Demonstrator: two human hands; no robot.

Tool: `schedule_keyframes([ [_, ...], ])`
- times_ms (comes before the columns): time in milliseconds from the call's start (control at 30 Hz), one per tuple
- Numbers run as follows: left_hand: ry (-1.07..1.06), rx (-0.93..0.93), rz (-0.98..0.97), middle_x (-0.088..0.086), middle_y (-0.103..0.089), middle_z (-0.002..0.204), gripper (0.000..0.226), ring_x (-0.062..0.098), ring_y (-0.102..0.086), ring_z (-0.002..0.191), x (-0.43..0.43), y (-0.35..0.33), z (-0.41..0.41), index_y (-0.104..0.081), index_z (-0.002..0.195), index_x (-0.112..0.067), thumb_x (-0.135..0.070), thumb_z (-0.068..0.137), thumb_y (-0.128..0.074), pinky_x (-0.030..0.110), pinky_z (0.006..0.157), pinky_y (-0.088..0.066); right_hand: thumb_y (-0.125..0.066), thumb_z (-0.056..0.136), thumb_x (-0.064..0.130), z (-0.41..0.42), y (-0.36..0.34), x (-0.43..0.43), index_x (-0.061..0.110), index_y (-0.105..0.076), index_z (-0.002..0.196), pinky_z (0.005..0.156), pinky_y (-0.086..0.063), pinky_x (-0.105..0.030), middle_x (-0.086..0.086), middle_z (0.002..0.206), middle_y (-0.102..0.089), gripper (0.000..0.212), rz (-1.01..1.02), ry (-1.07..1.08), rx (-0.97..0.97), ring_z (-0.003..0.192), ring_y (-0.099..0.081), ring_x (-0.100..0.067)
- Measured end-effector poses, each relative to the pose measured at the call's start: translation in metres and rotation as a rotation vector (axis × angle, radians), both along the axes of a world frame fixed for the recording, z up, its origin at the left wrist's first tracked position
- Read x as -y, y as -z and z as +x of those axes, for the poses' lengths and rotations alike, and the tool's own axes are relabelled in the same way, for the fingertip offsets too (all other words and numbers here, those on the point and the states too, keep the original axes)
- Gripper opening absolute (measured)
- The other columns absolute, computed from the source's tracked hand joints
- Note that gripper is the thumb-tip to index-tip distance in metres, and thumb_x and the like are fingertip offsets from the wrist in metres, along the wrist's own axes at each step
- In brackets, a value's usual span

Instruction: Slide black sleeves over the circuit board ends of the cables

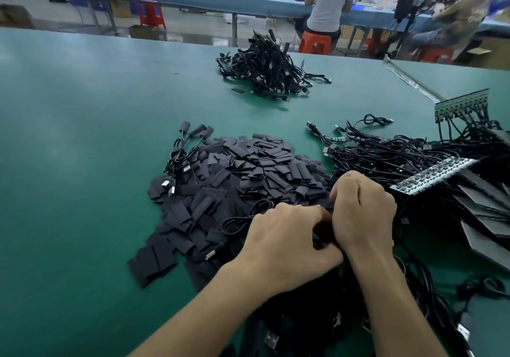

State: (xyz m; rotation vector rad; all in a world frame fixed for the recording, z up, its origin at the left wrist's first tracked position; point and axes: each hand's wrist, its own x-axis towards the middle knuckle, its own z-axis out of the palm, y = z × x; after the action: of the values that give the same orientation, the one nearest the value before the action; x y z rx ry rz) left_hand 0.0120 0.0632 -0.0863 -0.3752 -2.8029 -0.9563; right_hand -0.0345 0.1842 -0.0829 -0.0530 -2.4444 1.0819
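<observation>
Black flat sleeves (248, 174): big loose heap, centre of green table mat (82, 135), just in front of hands. L hand (287, 243) and R hand (361, 210) butt together at heap's near-right edge. L fingers and thumb curl round a small dark piece (323, 232); sleeve or cable end, can't tell. R fingers curled under, grip hidden. Tangle of thin black cables (400, 157) to the right, touching heap, with green circuit-board strips (462, 105) at its far edge. Second cable bundle (270, 72) well apart, far side of mat. Few sleeved cables (193, 133) on heap's left.
</observation>
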Motion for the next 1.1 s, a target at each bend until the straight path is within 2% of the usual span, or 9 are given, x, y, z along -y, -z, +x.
schedule_keyframes([
  [133, -0.152, -0.200, -0.058, -0.014, -0.069, 0.088, 0.026, 0.011, -0.060, 0.088, 0.008, 0.002, -0.006, -0.071, 0.098, -0.035, -0.041, 0.081, -0.054, 0.030, 0.063, -0.048, -0.039, 0.091, 0.038, -0.005, 0.006, -0.002, 0.019, -0.051, 0.062, 0.073, -0.021, -0.037, 0.011, 0.054, -0.046, 0.037, 0.302, 0.081, 0.141, 0.057, -0.033, -0.005],
  [300, -0.234, -0.127, -0.196, -0.012, -0.059, 0.109, 0.025, 0.014, -0.049, 0.109, 0.025, 0.012, -0.021, -0.065, 0.113, -0.034, -0.046, 0.093, -0.057, 0.028, 0.076, -0.043, -0.048, 0.087, 0.065, -0.004, 0.018, -0.003, 0.032, -0.060, 0.083, 0.077, -0.022, -0.039, 0.014, 0.074, -0.058, 0.035, 0.415, 0.025, 0.361, 0.082, -0.051, -0.015],
  [500, -0.230, -0.137, -0.157, -0.015, -0.060, 0.096, 0.011, 0.012, -0.051, 0.097, 0.025, 0.020, -0.022, -0.067, 0.095, -0.033, -0.042, 0.093, -0.061, 0.024, 0.068, -0.037, -0.066, 0.083, 0.058, -0.007, 0.017, -0.008, 0.032, -0.053, 0.079, 0.080, -0.023, -0.037, 0.018, 0.074, -0.056, 0.029, 0.252, 0.000, 0.320, 0.072, -0.042, 0.002],
  [600, -0.226, -0.201, -0.131, -0.012, -0.062, 0.094, 0.009, 0.014, -0.051, 0.094, 0.025, 0.019, -0.021, -0.067, 0.092, -0.028, -0.036, 0.093, -0.063, 0.029, 0.077, -0.045, -0.074, 0.084, 0.045, -0.006, 0.013, -0.008, 0.031, -0.055, 0.072, 0.078, -0.039, -0.036, 0.016, 0.066, -0.060, 0.026, 0.136, -0.073, 0.136, 0.067, -0.052, 0.002],
  [700, -0.263, -0.267, -0.078, -0.013, -0.060, 0.092, 0.008, 0.013, -0.049, 0.093, 0.029, 0.011, -0.019, -0.062, 0.089, -0.028, -0.036, 0.088, -0.063, 0.031, 0.081, -0.041, -0.076, 0.085, 0.035, -0.005, 0.008, -0.004, 0.030, -0.059, 0.073, 0.061, -0.044, -0.013, 0.016, 0.064, -0.063, 0.022, -0.098, -0.240, -0.050, 0.061, -0.057, -0.002],
  [800, -0.242, -0.295, 0.022, -0.017, -0.063, 0.097, 0.023, 0.009, -0.053, 0.096, 0.033, -0.002, -0.018, -0.059, 0.103, -0.030, -0.045, 0.085, -0.056, 0.030, 0.085, -0.037, -0.073, 0.085, 0.037, -0.003, 0.005, 0.001, 0.030, -0.060, 0.073, 0.051, -0.044, -0.023, 0.011, 0.062, -0.058, 0.019, -0.356, -0.454, -0.065, 0.053, -0.047, -0.006],
  [900, -0.151, -0.248, 0.053, -0.015, -0.068, 0.091, 0.021, 0.007, -0.062, 0.087, 0.039, -0.011, -0.016, -0.059, 0.109, -0.034, -0.047, 0.094, -0.053, 0.031, 0.076, -0.046, -0.071, 0.084, 0.040, -0.003, 0.007, 0.002, 0.031, -0.062, 0.074, 0.048, -0.041, -0.019, 0.010, 0.061, -0.056, 0.016, -0.483, -0.536, -0.064, 0.052, -0.045, -0.004],
  [1000, -0.127, -0.195, 0.056, -0.017, -0.065, 0.082, 0.011, 0.006, -0.060, 0.076, 0.053, -0.006, -0.016, -0.063, 0.096, -0.033, -0.041, 0.098, -0.056, 0.033, 0.065, -0.050, -0.065, 0.092, 0.039, -0.009, 0.015, -0.002, 0.032, -0.067, 0.080, 0.053, -0.042, -0.012, 0.011, 0.066, -0.065, 0.014, -0.323, -0.367, -0.059, 0.056, -0.055, -0.004],
  [1100, -0.191, -0.171, 0.124, -0.018, -0.060, 0.064, 0.010, 0.001, -0.054, 0.058, 0.066, 0.006, -0.016, -0.065, 0.086, -0.032, -0.035, 0.095, -0.062, 0.024, 0.052, -0.038, -0.067, 0.092, 0.029, -0.012, 0.025, -0.004, 0.028, -0.071, 0.109, 0.069, -0.045, -0.011, 0.014, 0.083, -0.063, 0.018, 0.010, -0.251, 0.036, 0.076, -0.060, -0.002],
])
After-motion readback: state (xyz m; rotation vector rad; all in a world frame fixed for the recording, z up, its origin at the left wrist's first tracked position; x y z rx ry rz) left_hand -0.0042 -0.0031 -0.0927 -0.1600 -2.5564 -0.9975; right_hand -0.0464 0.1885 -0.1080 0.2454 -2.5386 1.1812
